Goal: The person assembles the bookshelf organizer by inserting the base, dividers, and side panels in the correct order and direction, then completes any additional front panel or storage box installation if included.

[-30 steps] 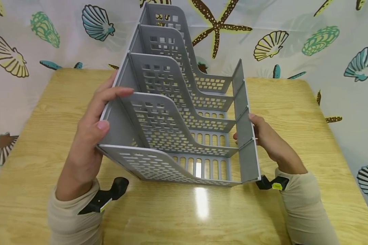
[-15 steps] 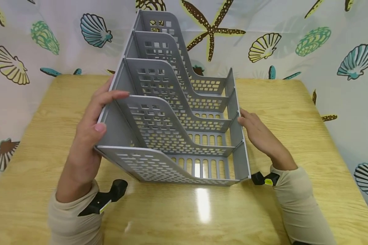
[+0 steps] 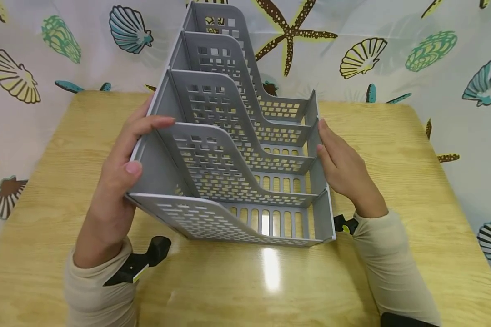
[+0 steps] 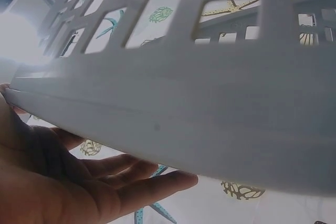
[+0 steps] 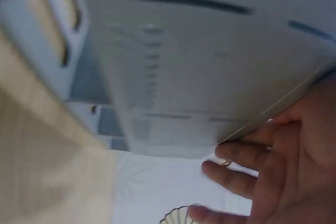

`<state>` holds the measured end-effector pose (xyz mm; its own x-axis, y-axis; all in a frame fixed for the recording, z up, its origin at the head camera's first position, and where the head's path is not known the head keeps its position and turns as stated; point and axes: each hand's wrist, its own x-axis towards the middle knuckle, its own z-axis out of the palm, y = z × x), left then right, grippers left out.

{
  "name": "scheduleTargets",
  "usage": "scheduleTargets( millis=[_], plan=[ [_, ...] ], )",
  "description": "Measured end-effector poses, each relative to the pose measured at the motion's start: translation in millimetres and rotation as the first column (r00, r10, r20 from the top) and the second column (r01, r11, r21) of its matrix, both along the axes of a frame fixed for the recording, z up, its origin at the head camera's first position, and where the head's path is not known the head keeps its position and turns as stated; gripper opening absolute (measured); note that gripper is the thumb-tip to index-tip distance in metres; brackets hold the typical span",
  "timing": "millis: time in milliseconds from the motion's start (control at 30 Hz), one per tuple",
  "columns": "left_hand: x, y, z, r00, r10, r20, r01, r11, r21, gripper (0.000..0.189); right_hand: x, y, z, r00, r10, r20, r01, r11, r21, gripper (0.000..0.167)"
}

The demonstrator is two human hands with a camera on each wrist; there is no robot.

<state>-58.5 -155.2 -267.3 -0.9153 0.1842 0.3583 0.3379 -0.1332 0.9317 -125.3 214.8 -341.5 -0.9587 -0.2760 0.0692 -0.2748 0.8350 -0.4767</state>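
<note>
A grey plastic file organizer [image 3: 225,181], with perforated dividers and several compartments, stands on the wooden table. At its tall left side my left hand [image 3: 120,163] grips the edge of the tall panel, the forefinger reaching over onto a divider's top corner. Other left fingers lie behind the panel. On the opposite, low side is a narrow front panel [image 3: 322,213], standing against the divider ends. My right hand [image 3: 345,165] presses its outer face with straight fingers. In the right wrist view, the fingers [image 5: 236,182] extend beside the organizer's grey plastic.
The wooden table [image 3: 249,290] spreads around the organizer. Behind it hangs a white cloth [image 3: 393,22] printed with shells and starfish. Black wrist mounts [image 3: 141,263] sit at both sleeves.
The front panel moved left from a slanted stance against the divider ends. My right hand went from holding its edge to pressing its outer face, farther back. The left hand keeps its hold.
</note>
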Motion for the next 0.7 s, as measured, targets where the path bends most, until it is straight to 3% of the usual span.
scheduleTargets(
  millis=[200, 367, 567, 700],
  plan=[
    [0.2, 0.8, 2.5, 1.000, -0.001, -0.018, 0.001, 1.000, 0.027, 0.062, 0.9, 1, -10.0, 0.999, -0.045, -0.023, 0.046, 0.997, 0.064, 0.057],
    [-0.4, 1.1, 3.3, 0.999, -0.016, -0.049, 0.019, 0.998, 0.055, 0.062, 2.4, 0, -17.8, 0.995, -0.095, 0.005, 0.095, 0.993, 0.067, 0.061],
    [0.1, 2.4, 1.5, 0.998, 0.018, -0.054, -0.014, 0.997, 0.079, 0.060, 2.4, -2, -19.2, 0.982, -0.103, 0.157, 0.090, 0.992, 0.090, 0.063],
    [-0.7, 4.6, -0.8, 1.000, 0.015, -0.024, -0.013, 0.997, 0.076, 0.060, 0.6, 0, -18.0, 0.947, -0.069, 0.312, 0.032, 0.992, 0.122, 0.065]
  ],
)
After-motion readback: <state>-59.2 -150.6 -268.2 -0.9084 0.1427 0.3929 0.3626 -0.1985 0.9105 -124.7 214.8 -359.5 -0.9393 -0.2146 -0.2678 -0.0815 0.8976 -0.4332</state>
